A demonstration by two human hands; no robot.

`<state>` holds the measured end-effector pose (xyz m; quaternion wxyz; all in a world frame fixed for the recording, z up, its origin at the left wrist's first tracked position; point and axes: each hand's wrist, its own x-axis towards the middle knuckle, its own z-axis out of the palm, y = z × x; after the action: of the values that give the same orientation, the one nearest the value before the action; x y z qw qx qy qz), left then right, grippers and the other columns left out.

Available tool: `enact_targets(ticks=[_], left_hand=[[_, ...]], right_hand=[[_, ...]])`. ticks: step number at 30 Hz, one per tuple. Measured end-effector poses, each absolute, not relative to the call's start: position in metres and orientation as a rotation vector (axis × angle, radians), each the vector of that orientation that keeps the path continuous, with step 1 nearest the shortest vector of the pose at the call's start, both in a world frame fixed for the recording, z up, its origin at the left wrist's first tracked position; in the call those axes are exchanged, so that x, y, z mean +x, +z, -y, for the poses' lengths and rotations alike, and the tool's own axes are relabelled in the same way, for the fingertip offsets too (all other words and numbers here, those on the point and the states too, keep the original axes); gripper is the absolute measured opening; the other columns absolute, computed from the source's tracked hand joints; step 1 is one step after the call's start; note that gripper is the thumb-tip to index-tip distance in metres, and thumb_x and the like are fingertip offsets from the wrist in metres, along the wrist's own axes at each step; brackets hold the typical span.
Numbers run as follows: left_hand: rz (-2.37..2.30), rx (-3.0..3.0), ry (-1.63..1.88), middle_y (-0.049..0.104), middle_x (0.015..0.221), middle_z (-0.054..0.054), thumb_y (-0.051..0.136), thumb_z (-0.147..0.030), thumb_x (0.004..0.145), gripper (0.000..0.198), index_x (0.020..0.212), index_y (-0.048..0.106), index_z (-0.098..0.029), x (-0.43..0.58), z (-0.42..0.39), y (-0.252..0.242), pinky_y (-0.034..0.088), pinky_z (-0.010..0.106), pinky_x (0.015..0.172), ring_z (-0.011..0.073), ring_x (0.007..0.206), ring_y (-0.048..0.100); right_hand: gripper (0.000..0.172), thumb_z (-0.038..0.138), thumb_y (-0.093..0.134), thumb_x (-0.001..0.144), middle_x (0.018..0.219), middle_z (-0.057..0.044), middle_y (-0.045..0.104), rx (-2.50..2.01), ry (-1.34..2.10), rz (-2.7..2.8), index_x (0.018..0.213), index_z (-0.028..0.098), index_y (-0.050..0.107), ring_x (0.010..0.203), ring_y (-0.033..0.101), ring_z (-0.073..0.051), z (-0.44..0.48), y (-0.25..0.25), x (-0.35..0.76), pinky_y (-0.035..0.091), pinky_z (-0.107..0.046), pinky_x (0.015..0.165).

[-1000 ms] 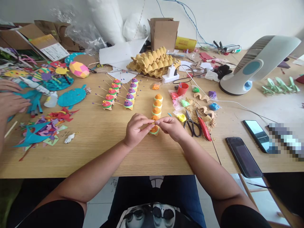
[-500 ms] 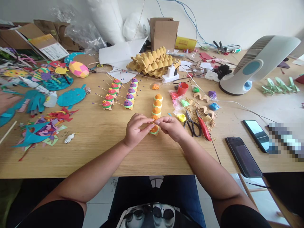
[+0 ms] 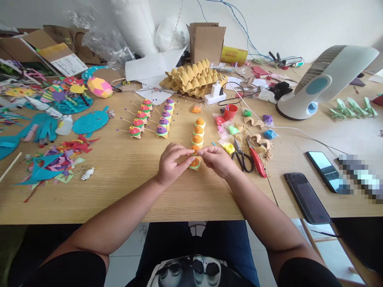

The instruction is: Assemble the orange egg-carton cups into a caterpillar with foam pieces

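In the middle of the table my left hand (image 3: pixel 173 161) is closed in a pinch, thumb against fingertips. My right hand (image 3: pixel 218 160) pinches too, its fingertips close to those of the left. Whatever sits between the fingers is too small to make out. Both hands hover at the near end of a row of egg-carton cups (image 3: pixel 197 140) topped with orange clay and ringed in white and green; the fingers partly cover the nearest ones. Left of these stand finished-looking cups with red clay (image 3: pixel 140 114) and purple clay (image 3: pixel 162 129), stuck with thin pins.
Scissors (image 3: pixel 241 157), a red-handled cutter (image 3: pixel 257 159), clay bags and a red cup (image 3: pixel 230 111) lie to the right. Phones (image 3: pixel 306 198) and a white fan (image 3: pixel 317 85) stand further right. Paper scraps (image 3: pixel 55 161) are at left, egg cartons (image 3: pixel 193 77) behind.
My hands stay almost in place, with only a slight shift of the fingers. A person's arm at the far left edge has gone out of view.
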<state>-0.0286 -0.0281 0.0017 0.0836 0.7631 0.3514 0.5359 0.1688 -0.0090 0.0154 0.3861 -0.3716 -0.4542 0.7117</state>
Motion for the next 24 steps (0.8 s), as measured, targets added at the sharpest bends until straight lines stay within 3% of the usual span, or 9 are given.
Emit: enact_targets(ticks=[7, 14, 24], left_hand=[[-1.016, 2.266, 1.610, 0.071, 0.088, 0.001, 0.075, -0.021, 0.090, 0.018, 0.108, 0.073, -0.023, -0.0285, 0.0283, 0.0021, 0.053, 0.034, 0.082, 0.0163, 0.085, 0.064], [-1.093, 2.249, 1.567, 0.071, 0.085, 0.002, 0.074, -0.029, 0.092, 0.012, 0.102, 0.074, -0.023, -0.0284, 0.0276, 0.0016, 0.054, 0.035, 0.081, 0.0170, 0.084, 0.065], [-1.070, 2.233, 1.620, 0.072, 0.087, 0.002, 0.074, -0.025, 0.092, 0.004, 0.094, 0.072, -0.022, -0.0284, 0.0281, 0.0017, 0.054, 0.036, 0.082, 0.0169, 0.086, 0.064]], right_hand=[[0.045, 0.058, 0.087, 0.066, 0.046, 0.010, 0.035, -0.960, 1.811, 1.164, 0.076, 0.016, 0.073, 0.046, 0.023, -0.005, 0.0094, 0.0158, 0.1691, 0.012, -0.026, 0.048], [0.045, 0.056, 0.088, 0.065, 0.048, 0.011, 0.037, -0.957, 1.813, 1.156, 0.080, 0.016, 0.073, 0.046, 0.023, -0.005, 0.0104, 0.0175, 0.1687, 0.012, -0.026, 0.048], [0.039, 0.052, 0.086, 0.068, 0.050, 0.010, 0.040, -0.955, 1.811, 1.190, 0.081, 0.017, 0.073, 0.047, 0.026, -0.005, 0.0108, 0.0170, 0.1684, 0.013, -0.026, 0.048]])
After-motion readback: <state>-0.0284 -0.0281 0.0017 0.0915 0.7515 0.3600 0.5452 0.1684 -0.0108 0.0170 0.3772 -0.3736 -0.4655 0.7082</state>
